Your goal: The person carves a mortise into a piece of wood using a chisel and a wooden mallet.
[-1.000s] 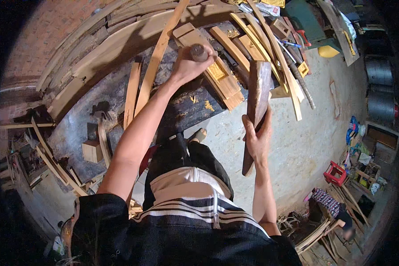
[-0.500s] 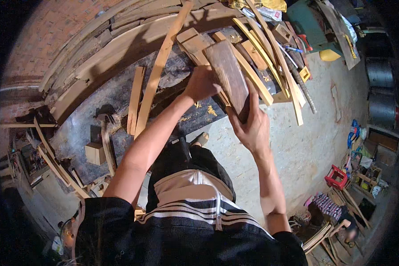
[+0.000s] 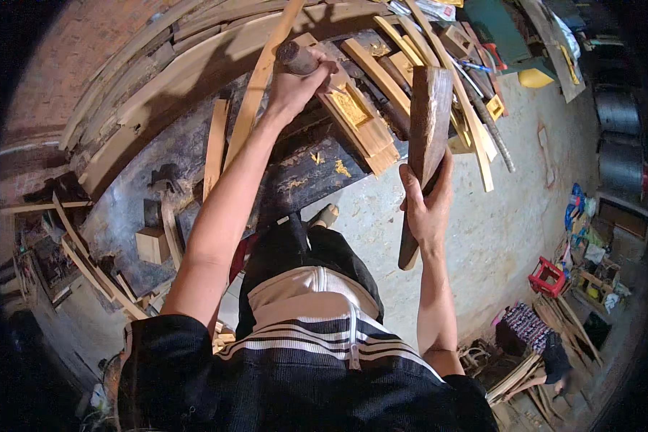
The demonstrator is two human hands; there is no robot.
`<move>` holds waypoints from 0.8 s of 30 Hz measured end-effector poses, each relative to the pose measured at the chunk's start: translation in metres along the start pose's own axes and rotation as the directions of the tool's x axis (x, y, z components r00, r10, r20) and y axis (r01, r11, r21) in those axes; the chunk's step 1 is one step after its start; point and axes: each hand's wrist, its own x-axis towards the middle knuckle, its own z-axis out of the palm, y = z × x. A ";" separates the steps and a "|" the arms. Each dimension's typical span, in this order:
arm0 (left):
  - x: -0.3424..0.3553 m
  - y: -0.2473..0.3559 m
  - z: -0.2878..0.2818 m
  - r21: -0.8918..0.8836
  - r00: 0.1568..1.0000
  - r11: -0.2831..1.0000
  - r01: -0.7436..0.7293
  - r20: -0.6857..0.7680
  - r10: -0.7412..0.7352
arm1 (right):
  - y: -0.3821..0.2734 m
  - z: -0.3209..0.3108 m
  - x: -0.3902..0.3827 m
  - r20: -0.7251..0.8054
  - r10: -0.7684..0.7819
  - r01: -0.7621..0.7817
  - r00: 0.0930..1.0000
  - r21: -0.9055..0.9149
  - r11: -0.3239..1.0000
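Gripped in my left hand is a chisel-like tool with a round, dark wooden handle, over the upper part of a pale wood block on the dark workbench. The block has a rectangular recess with yellow shavings inside; whether the tool's tip touches it is unclear. My right hand is closed round a long, heavy, dark wooden bar, held raised to the right of the block.
Loose strips and boards lie along the bench, with a red-handled tool at upper right. A red plastic crate stands on the concrete floor. Another person is bent over piled wood at lower right.
Half a second ago the dark bar was swung left over the block and tool handle; it has since moved back to the right. My left hand has risen a little up the bench.
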 end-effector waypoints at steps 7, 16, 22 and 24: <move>-0.004 -0.019 0.013 0.405 0.962 0.873 -0.271 0.140 0.234 | 0.020 -0.003 -0.015 -0.007 0.095 -0.095 0.995 -0.145 0.985; -0.027 -0.017 0.040 0.434 0.921 0.813 -0.389 0.199 0.334 | -0.044 0.007 -0.004 -0.039 -0.207 0.209 0.977 0.041 0.977; -0.037 -0.038 0.032 0.699 0.768 0.402 -0.591 0.335 0.547 | -0.045 0.021 0.020 0.282 -0.238 0.347 0.929 -0.447 0.824; -0.049 -0.033 0.034 0.370 0.776 0.682 -0.631 0.281 0.565 | -0.046 0.018 0.011 0.141 -0.319 0.347 0.937 -0.299 0.889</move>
